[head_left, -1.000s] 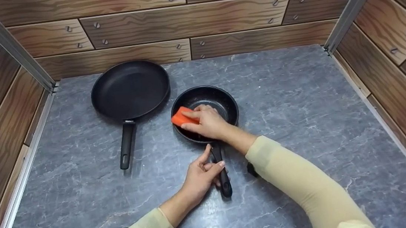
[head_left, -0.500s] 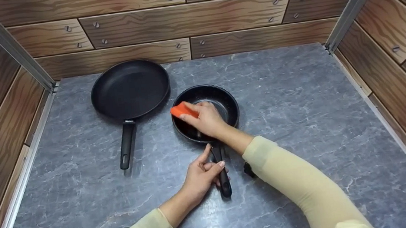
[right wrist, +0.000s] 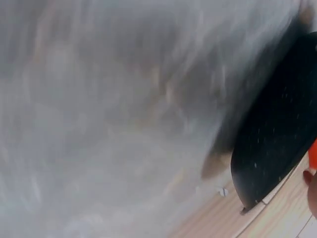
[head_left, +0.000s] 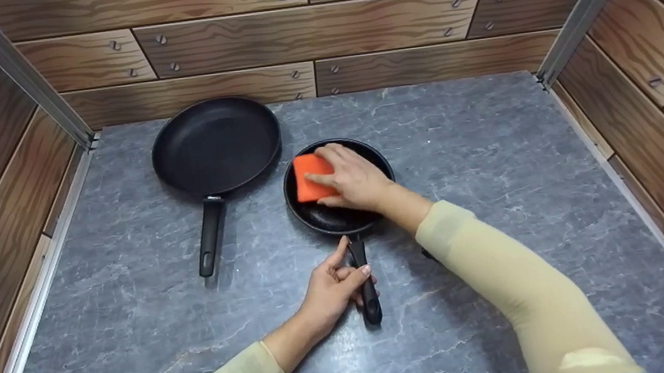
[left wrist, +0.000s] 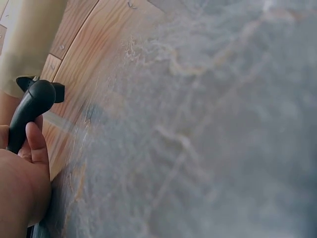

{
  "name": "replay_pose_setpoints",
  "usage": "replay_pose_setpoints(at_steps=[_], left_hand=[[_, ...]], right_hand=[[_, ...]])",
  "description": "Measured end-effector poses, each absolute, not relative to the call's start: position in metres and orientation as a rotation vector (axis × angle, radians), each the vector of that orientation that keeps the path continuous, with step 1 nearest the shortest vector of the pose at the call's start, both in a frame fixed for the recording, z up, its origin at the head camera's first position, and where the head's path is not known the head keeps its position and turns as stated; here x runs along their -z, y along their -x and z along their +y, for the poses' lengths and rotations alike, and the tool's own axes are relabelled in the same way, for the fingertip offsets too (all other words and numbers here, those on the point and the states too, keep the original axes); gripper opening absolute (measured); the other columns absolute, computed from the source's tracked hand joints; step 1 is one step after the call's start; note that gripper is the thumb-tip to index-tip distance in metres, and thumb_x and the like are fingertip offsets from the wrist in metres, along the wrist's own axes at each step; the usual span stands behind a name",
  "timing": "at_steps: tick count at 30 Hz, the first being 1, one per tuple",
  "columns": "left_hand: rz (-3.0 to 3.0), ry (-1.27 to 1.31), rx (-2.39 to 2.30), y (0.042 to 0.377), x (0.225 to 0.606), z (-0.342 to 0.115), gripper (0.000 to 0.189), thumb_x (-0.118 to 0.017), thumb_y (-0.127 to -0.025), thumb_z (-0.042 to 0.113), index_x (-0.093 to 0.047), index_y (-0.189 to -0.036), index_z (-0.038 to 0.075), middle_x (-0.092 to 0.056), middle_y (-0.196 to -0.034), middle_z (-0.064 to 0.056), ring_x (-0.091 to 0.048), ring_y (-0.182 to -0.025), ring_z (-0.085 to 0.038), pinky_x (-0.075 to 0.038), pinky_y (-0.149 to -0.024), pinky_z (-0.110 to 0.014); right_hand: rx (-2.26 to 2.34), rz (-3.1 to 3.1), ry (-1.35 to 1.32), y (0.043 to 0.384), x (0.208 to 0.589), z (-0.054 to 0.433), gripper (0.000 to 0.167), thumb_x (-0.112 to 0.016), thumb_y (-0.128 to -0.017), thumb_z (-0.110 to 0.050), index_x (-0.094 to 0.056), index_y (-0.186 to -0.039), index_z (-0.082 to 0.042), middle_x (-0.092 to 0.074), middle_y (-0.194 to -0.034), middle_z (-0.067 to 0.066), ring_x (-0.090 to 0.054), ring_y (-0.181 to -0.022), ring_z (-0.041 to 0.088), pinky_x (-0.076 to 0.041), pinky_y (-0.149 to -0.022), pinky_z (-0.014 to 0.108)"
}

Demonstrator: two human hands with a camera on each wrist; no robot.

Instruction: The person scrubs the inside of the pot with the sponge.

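Note:
In the head view, a small black frying pan with a speckled inside lies on the tabletop, its handle pointing towards me. My left hand grips that handle between thumb and curled fingers, the index finger stretched up to where the handle joins the pan. The left wrist view shows the handle's end rising from the fingers. Over the pan's inside, my right hand holds an orange sponge against the left part, fingers spread on it. Only a sliver of the sponge and the pan's dark outer side show in the right wrist view.
A larger black frying pan lies to the left and behind, its handle also towards me. The grey marbled tabletop is bordered by wood-patterned walls at the back and both sides, with metal corner posts.
The sponge first went slightly up along the pan's left side, bunched in my right hand; now it lies flatter and further right, with the fingers more spread. The left hand keeps its grip.

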State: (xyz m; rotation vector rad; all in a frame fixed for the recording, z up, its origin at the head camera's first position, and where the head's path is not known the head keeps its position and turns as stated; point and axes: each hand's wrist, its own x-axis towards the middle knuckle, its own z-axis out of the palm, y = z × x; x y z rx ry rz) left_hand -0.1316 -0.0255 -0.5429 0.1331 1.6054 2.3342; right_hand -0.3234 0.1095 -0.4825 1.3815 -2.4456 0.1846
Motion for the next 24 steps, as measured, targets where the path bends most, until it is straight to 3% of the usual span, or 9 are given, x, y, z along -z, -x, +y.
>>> replay_pose_setpoints(at_steps=[7, 24], left_hand=[[1.602, -0.144, -2.333, 0.130, 0.542, -0.025, 0.087, -0.070, -0.101, 0.003, -0.014, -0.167, -0.002, -0.076, -0.084, -0.013, -0.061, -0.054, -0.010, -0.052, -0.051, -0.022], [1.616, -0.151, -2.329, 0.130, 0.543, -0.028, 0.086, -0.069, -0.102, 0.003, -0.015, -0.168, -0.001, -0.076, -0.084, -0.010, -0.061, -0.053, -0.010, -0.053, -0.052, -0.022]], right_hand=[[-0.046, -2.194, -1.571, 0.339, 0.486, 0.106, 0.046, -0.080, -0.096, -0.040, -0.074, -0.137, -0.019, -0.049, -0.145, 0.031, -0.050, -0.131, 0.047, -0.042, -0.117, 0.054], [-0.052, -2.108, -1.504, 0.350, 0.500, 0.103, 0.037, -0.083, -0.094, -0.022, -0.077, -0.130, -0.016, -0.052, -0.139, 0.028, -0.051, -0.126, 0.046, -0.045, -0.112, 0.055]])
